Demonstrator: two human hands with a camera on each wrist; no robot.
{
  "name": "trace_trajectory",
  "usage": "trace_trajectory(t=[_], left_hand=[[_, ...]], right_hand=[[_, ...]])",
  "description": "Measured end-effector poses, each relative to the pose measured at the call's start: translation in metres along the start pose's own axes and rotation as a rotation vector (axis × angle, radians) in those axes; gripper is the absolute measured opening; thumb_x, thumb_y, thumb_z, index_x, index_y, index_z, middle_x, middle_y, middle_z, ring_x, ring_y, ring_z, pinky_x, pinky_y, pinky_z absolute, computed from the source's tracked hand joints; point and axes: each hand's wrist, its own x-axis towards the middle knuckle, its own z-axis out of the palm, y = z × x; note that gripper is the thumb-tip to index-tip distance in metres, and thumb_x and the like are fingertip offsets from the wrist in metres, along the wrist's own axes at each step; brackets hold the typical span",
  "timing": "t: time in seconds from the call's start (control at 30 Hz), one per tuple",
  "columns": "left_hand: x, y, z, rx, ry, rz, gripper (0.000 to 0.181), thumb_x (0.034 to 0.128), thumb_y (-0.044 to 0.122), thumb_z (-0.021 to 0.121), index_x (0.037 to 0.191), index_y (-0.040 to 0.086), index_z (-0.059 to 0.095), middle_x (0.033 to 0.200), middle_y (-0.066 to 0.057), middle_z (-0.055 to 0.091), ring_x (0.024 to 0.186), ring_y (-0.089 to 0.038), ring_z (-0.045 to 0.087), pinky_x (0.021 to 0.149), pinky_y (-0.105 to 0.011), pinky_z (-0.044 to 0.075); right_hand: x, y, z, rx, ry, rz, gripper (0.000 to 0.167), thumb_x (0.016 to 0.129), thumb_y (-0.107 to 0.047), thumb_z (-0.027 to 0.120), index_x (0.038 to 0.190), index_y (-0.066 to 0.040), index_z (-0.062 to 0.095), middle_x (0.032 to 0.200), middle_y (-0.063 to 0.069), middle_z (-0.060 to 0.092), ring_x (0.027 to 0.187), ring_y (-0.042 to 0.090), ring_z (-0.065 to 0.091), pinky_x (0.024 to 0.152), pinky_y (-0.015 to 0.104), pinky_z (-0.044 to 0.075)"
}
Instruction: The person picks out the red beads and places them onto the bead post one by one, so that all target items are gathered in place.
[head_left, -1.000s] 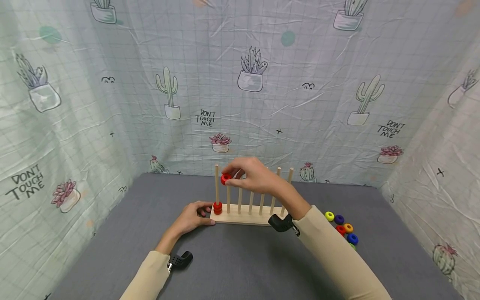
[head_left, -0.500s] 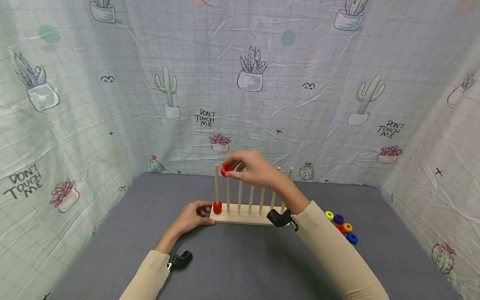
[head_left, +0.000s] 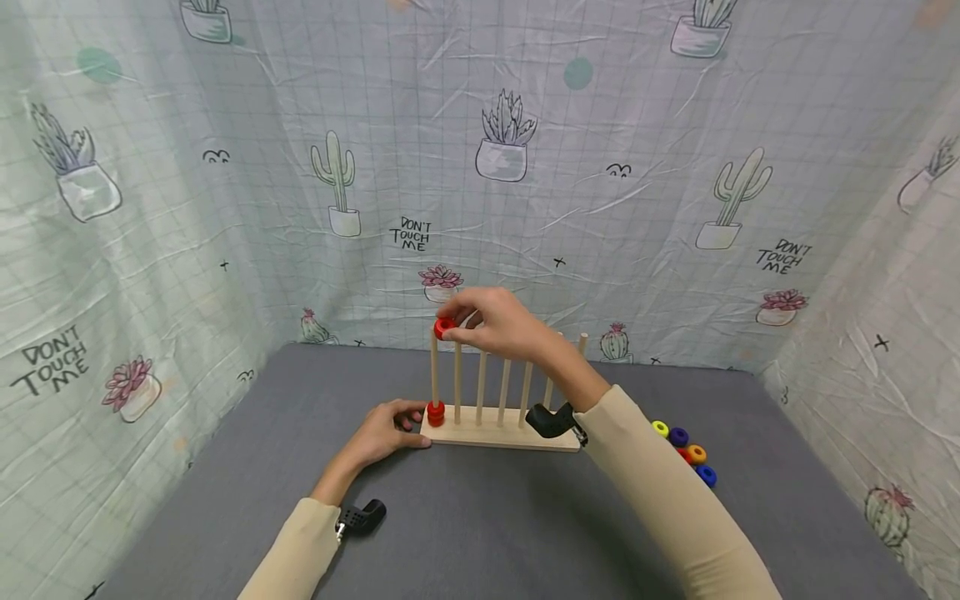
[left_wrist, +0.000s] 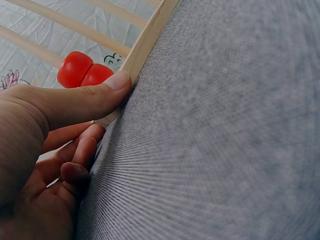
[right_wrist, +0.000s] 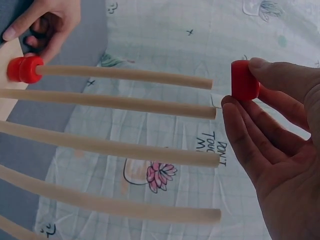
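- Rising leftward since the earlier frames, the right hand (head_left: 498, 322) is pinching a red bead (right_wrist: 244, 80) between thumb and fingertips.
- That bead is hovering just beyond the leftmost peg's (head_left: 434, 371) tip, apart from it.
- Left hand (head_left: 384, 435) is gripping the wooden base's (head_left: 487, 435) left end, thumb along its front edge.
- Two stacked red beads (head_left: 436, 414) are encircling that peg's foot.
- Loose beads (head_left: 697, 461) are lying rightward on the surface (head_left: 465, 517).

A red bead (right_wrist: 245, 80) brightens cactus-print, grid-lined cloth (head_left: 570, 208); loose beads (head_left: 700, 460) toward the grey table's (head_left: 465, 517) right edge are yellow, purple, orange, red, blue.
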Motion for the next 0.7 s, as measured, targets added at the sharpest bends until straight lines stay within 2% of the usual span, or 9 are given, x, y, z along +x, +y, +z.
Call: trace_trajectory(t=[0.43, 0.7], left_hand=[[-0.001, 0.001, 0.0, 0.019, 0.001, -0.019, 0.065, 0.0737, 0.021, 0.094, 0.132, 0.007, 0.07, 0.103, -0.003, 0.069, 0.088, -0.015, 0.057, 0.077, -0.029, 0.045], [-0.001, 0.001, 0.0, 0.011, -0.001, -0.01, 0.065, 0.0742, 0.022, 0.094, 0.132, 0.005, 0.07, 0.103, -0.005, 0.069, 0.089, -0.016, 0.058, 0.078, -0.032, 0.045]], right_hand=[[0.016, -0.004, -0.002, -0.013, -0.02, 0.038, 0.026, 0.097, -0.017, 0.074, 0.121, -0.007, 0.073, 0.11, 0.007, 0.075, 0.098, 0.018, 0.074, 0.089, 0.028, 0.058], [0.024, -0.001, 0.0, -0.07, -0.04, 0.074, 0.026, 0.097, -0.023, 0.074, 0.121, -0.012, 0.074, 0.109, 0.002, 0.075, 0.1, 0.014, 0.071, 0.086, 0.029, 0.057]])
